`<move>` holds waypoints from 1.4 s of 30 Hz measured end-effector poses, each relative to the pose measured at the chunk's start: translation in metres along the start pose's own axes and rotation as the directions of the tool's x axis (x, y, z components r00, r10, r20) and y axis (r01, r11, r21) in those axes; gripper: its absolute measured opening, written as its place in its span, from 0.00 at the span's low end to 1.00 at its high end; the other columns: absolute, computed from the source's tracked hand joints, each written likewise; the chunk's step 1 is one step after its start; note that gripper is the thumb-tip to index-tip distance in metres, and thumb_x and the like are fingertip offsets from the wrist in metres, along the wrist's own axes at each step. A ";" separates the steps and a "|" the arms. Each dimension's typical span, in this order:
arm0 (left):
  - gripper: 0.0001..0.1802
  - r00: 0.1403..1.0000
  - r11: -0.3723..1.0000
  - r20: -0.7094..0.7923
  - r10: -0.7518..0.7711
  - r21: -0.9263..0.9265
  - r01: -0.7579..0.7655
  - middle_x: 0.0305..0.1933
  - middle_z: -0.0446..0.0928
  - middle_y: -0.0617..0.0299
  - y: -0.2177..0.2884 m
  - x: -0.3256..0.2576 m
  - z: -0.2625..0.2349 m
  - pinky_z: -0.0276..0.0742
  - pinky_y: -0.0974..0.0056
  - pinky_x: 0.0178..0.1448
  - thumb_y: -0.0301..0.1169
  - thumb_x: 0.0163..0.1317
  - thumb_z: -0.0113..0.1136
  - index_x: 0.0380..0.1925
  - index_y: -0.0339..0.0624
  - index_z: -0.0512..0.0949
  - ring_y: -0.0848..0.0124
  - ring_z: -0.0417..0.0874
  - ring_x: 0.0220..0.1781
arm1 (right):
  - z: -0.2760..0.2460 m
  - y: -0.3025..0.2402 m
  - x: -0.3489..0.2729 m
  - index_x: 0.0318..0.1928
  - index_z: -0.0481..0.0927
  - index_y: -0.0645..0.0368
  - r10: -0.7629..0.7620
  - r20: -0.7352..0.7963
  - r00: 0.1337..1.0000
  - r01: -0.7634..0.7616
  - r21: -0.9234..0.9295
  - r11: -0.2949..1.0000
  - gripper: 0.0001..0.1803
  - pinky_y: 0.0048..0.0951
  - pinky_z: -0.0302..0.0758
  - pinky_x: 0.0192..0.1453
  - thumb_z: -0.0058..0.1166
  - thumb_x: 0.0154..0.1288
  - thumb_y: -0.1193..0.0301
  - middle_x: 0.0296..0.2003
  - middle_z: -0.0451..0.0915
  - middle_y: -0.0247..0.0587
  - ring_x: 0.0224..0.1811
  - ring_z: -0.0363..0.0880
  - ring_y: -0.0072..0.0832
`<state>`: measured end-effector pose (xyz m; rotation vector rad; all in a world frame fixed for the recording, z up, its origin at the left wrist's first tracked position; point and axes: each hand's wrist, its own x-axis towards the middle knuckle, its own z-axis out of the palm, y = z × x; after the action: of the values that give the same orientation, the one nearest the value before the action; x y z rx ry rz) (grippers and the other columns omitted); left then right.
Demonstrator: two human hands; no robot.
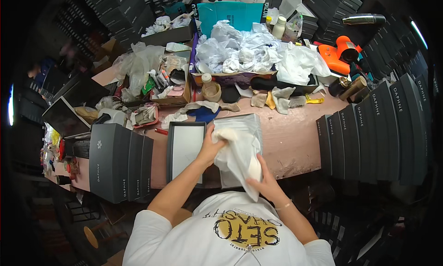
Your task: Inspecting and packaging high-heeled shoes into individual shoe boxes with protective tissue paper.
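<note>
A pale, rounded item in white tissue paper [236,155] is held between my two hands. Its kind is hidden by the wrapping. My left hand [213,145] grips the bundle's upper left side, fingers bent over it. On the lower right, my right hand [265,179] has its fingers closed on the paper, a loose corner hanging below. Directly under the bundle lies an open box [256,120] lined with white paper, mostly covered by what I hold. Left of it, beneath my left forearm, is a shallow dark tray or lid [187,141] with a white inside.
Dark shoe boxes stand in a row at right [374,132] and at left [108,162] on the pink table [288,141]. Across the back are a carton of crumpled paper [235,49], an orange heat gun or dryer [336,56], a brush [307,100], rags and a jar [211,89].
</note>
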<state>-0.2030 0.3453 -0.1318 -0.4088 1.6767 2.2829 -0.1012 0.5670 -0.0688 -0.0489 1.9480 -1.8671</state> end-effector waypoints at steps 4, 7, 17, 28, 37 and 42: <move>0.42 0.994 0.915 -0.049 0.095 0.398 -0.067 0.69 0.53 0.39 -0.096 0.034 0.041 0.52 0.57 0.72 0.39 0.63 0.54 0.67 0.28 0.44 0.53 0.56 0.70 | -0.011 0.093 0.097 0.70 0.46 0.66 0.019 -0.159 0.987 -0.086 -0.421 0.903 0.44 0.34 0.54 0.70 0.56 0.60 0.66 0.64 0.59 0.64 0.68 0.58 0.41; 0.48 0.987 0.736 0.013 0.161 0.665 -0.129 0.69 0.48 0.31 -0.119 0.035 0.044 0.45 0.56 0.74 0.47 0.61 0.55 0.65 0.20 0.44 0.44 0.49 0.72 | -0.020 0.102 0.081 0.66 0.57 0.69 -0.210 -0.108 0.972 0.122 -0.532 0.838 0.37 0.35 0.67 0.62 0.56 0.61 0.66 0.56 0.70 0.62 0.58 0.71 0.41; 0.48 0.979 0.679 0.079 0.189 0.710 -0.188 0.63 0.62 0.37 -0.136 -0.012 0.064 0.56 0.56 0.69 0.40 0.52 0.67 0.65 0.27 0.50 0.49 0.63 0.66 | -0.051 0.183 0.069 0.43 0.76 0.63 0.495 -0.198 0.846 -0.429 0.300 0.852 0.17 0.21 0.70 0.34 0.46 0.70 0.61 0.30 0.75 0.31 0.30 0.70 0.18; 0.33 0.986 0.998 -0.165 0.022 0.067 -0.011 0.54 0.74 0.53 -0.149 0.014 0.080 0.71 0.62 0.56 0.31 0.50 0.64 0.56 0.34 0.67 0.62 0.75 0.55 | -0.058 0.047 0.022 0.43 0.76 0.63 -0.658 0.110 0.745 0.575 -0.607 0.549 0.08 0.23 0.69 0.30 0.53 0.62 0.77 0.24 0.76 0.36 0.26 0.72 0.19; 0.35 0.844 0.516 -0.013 0.537 0.797 -0.315 0.60 0.63 0.38 -0.067 -0.069 0.026 0.61 0.55 0.66 0.38 0.53 0.64 0.58 0.30 0.65 0.48 0.64 0.64 | -0.145 0.186 -0.034 0.43 0.78 0.65 -0.186 -0.404 0.895 -0.106 -0.600 0.793 0.12 0.34 0.75 0.41 0.50 0.63 0.72 0.34 0.81 0.48 0.35 0.79 0.34; 0.29 0.958 0.485 -0.264 0.109 0.856 0.181 0.49 0.71 0.40 -0.117 -0.086 -0.081 0.70 0.52 0.56 0.40 0.52 0.65 0.49 0.32 0.69 0.47 0.73 0.52 | -0.090 0.159 0.090 0.63 0.61 0.61 -0.211 -0.190 0.959 0.180 -0.170 0.969 0.33 0.39 0.55 0.67 0.52 0.62 0.57 0.61 0.63 0.54 0.64 0.59 0.43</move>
<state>-0.0744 0.2963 -0.2244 -0.5085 2.6540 1.0313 -0.1690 0.6369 -0.2473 -0.1016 2.3005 -1.9079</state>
